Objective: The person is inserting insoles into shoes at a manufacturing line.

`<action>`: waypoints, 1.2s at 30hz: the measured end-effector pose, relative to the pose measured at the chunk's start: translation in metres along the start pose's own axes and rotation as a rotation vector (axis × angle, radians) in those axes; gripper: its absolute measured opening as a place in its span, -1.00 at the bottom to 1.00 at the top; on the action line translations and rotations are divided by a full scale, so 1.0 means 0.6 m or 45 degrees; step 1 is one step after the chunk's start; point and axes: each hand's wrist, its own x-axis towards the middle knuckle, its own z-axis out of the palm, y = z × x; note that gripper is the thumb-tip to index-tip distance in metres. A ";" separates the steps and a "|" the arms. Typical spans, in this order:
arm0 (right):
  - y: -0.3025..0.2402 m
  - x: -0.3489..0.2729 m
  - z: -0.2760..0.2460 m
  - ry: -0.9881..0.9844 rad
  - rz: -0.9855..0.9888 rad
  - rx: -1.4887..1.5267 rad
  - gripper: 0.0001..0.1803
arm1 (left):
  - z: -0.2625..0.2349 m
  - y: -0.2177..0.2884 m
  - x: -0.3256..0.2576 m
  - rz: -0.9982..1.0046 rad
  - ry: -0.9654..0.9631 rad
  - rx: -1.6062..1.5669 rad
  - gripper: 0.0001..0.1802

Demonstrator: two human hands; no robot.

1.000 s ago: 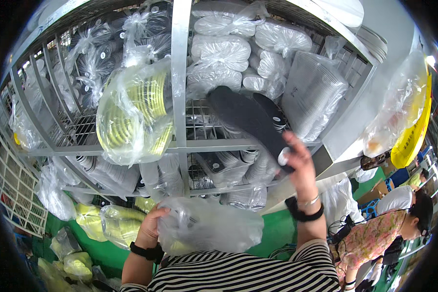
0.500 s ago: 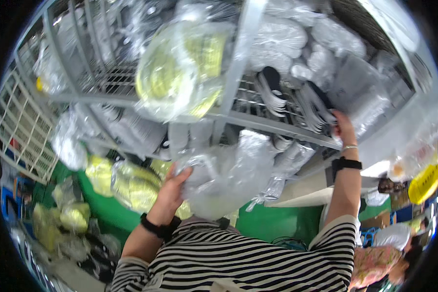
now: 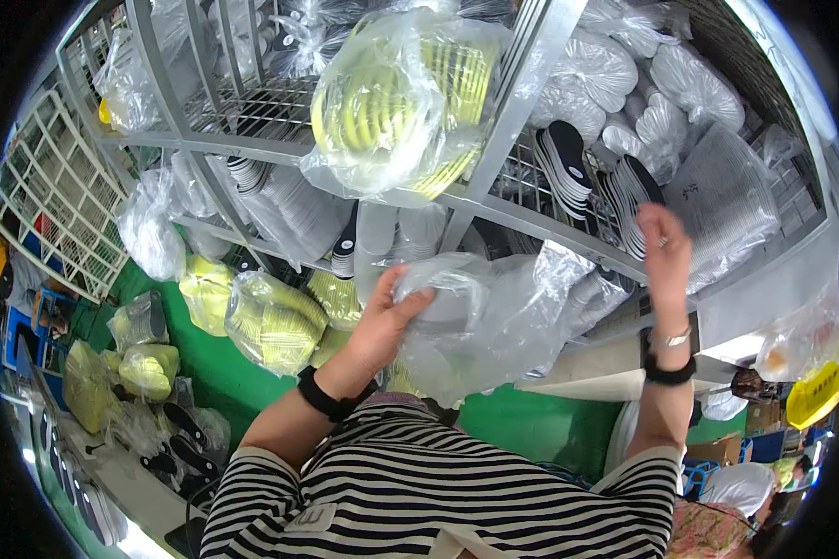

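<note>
My left hand [image 3: 390,321] is closed on the edge of a clear plastic bag [image 3: 480,331], which spreads out to the right in front of my chest. At the right, my right hand [image 3: 664,244] is raised at the front edge of the rack shelf. Its fingers are curled and smeared by motion, so I cannot make out whether they hold anything. Just beyond it, black-topped insoles [image 3: 625,200] stand in a tilted stack. A second stack of black-and-white insoles [image 3: 565,170] leans to its left on the wire shelf.
A grey metal rack [image 3: 508,112] surrounds the work area. A bag of yellow insoles [image 3: 405,107] bulges over its front. Wrapped grey insoles [image 3: 722,205] fill the right shelf. Yellow bags [image 3: 275,321] rest low on the left. A person in floral clothing [image 3: 713,529] is at the lower right.
My right hand has come slightly back from the insole stack beside the wrapped grey bundle. The bag in my left hand has shifted right and up in view, as has the rack.
</note>
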 end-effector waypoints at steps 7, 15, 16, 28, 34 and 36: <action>-0.118 -0.124 0.139 -0.616 -0.262 0.313 -0.85 | 0.001 -0.008 0.003 0.274 -0.200 0.372 -0.54; -0.094 -0.141 0.157 -1.045 0.051 0.313 -0.67 | -0.039 0.003 -0.002 0.323 -0.338 0.327 -0.50; -0.106 -0.142 0.156 -0.969 -0.011 0.266 -0.65 | -0.042 0.006 -0.003 0.304 -0.332 0.297 -0.49; -0.158 -0.183 0.212 -0.970 0.098 0.556 -0.43 | -0.013 0.008 -0.006 0.315 -0.239 0.012 -0.58; -0.144 -0.199 0.210 -1.030 0.247 0.842 -0.46 | -0.045 0.038 0.026 -0.009 0.021 -0.361 -0.78; -0.130 -0.201 0.210 -0.794 0.332 1.099 -0.49 | -0.049 0.034 0.037 -0.055 0.175 -0.368 -0.79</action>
